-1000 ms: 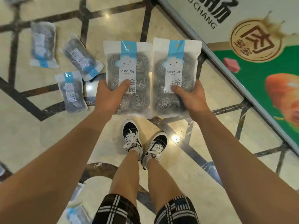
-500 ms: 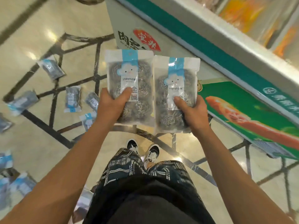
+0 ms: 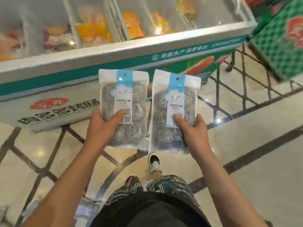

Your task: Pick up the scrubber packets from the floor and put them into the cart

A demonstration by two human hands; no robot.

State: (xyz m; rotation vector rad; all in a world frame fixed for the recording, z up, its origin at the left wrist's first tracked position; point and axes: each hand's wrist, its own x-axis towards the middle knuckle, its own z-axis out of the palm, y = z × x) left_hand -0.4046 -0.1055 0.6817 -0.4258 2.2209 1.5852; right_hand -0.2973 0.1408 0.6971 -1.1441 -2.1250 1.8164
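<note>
Two clear scrubber packets with blue and white labels are held upright side by side in front of me. My left hand (image 3: pixel 102 126) grips the left scrubber packet (image 3: pixel 129 95) at its lower left, thumb on the label. My right hand (image 3: pixel 193 133) grips the right scrubber packet (image 3: pixel 170 125) at its lower right, thumb on the label. Both packets show steel wool balls inside. A few more packets (image 3: pixel 85 210) lie blurred on the floor at the bottom left, behind my left arm. No cart is clearly in view.
A chest freezer (image 3: pixel 114 63) with glass lids and printed side panels runs across the top, close ahead. A green patterned stand (image 3: pixel 282 46) on black metal legs is at the upper right. Tiled floor with dark lines spreads to the right. My feet and checked shorts are below.
The view has swung up and to the right: the freezer top now fills the upper frame and the floor packets have left the view. Both hands keep their packets held in front.
</note>
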